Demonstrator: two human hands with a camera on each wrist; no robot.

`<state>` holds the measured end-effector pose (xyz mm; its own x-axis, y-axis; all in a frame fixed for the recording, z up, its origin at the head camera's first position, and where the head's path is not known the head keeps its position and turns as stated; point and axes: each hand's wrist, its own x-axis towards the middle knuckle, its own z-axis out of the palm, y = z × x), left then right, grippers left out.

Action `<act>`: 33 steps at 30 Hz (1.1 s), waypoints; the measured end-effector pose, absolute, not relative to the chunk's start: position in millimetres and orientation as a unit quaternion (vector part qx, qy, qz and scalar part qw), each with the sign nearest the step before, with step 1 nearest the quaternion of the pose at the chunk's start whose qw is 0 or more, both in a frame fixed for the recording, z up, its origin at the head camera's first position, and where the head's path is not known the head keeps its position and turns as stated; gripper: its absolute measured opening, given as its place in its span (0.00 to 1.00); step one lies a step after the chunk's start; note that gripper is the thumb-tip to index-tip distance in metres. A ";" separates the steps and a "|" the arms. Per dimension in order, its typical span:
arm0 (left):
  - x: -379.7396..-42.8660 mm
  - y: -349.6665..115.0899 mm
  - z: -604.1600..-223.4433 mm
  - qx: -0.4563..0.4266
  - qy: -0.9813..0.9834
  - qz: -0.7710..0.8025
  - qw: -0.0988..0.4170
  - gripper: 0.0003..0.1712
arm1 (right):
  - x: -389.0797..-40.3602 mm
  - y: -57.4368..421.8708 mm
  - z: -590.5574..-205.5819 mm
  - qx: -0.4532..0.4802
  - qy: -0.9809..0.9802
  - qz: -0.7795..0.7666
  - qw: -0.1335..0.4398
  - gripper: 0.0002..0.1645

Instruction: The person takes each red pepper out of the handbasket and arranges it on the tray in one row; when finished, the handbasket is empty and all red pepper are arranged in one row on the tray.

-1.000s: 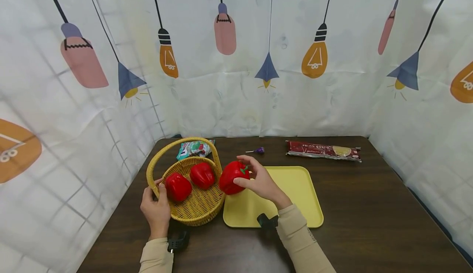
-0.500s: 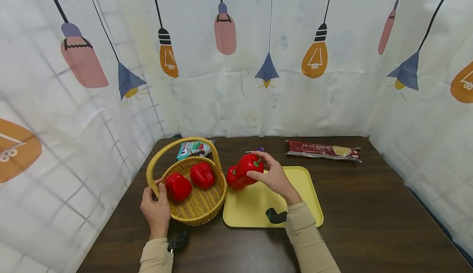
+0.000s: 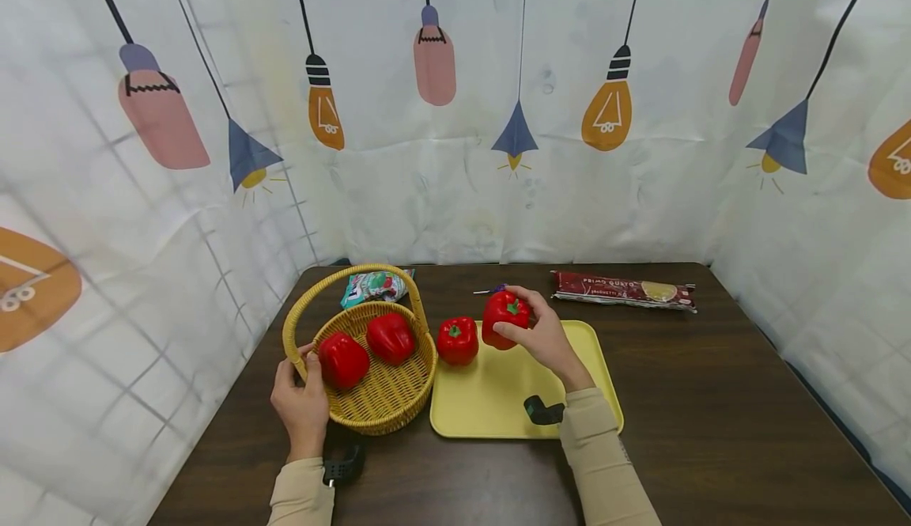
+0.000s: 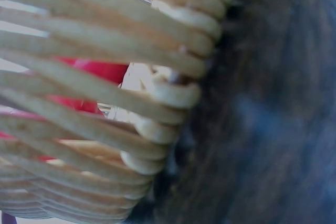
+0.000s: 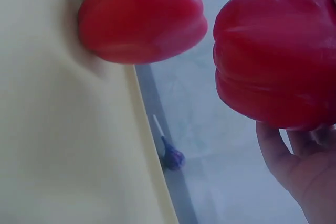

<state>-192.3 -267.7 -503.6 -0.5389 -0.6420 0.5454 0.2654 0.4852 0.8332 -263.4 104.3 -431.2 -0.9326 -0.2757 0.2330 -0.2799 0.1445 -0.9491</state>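
Note:
My right hand (image 3: 544, 336) grips a red bell pepper (image 3: 506, 319) with a green stem, thumb in front and fingers behind, above the yellow tray (image 3: 484, 411). A second bell pepper (image 3: 458, 342) stands at the tray's left end, beside the basket; the right wrist view shows this standing pepper (image 5: 142, 19) apart from the held one (image 5: 275, 53). My left hand (image 3: 301, 409) holds the left side of the yellow wicker basket (image 3: 384, 417), thumb at the base of its handle. Two more red peppers (image 3: 390, 338) lie inside. Close-up basket weave (image 4: 94, 93) fills much of the left wrist view.
Behind the basket lies a green and white candy bag (image 3: 373, 288). A purple lollipop (image 5: 172, 156) is beyond the tray's far edge. To the back right lies a red spaghetti packet (image 3: 622, 289) on the dark wooden table (image 3: 712, 415).
My right hand has moved right with its pepper, away from the basket and over the tray. The pepper standing on the tray has come into view. My left hand stays on the basket.

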 end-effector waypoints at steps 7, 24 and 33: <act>-192.3 -267.8 -503.8 0.128 -0.728 -0.491 0.461 0.12 | -265.0 105.9 -435.5 0.157 -0.775 0.612 -0.020 0.42; -191.7 -266.9 -502.2 0.128 -0.728 -0.486 0.467 0.12 | -277.2 106.6 -469.5 0.136 -0.787 0.601 -0.038 0.42; -191.4 -266.8 -502.5 0.131 -0.729 -0.492 0.459 0.13 | -278.6 104.9 -476.5 0.143 -0.801 0.580 -0.041 0.42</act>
<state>-191.4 -266.8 -502.5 -0.5452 -0.6417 0.5395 0.2602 0.4822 0.8365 -278.6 104.9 -476.5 -0.9559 -0.2763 0.0995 -0.1809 0.2868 -0.9408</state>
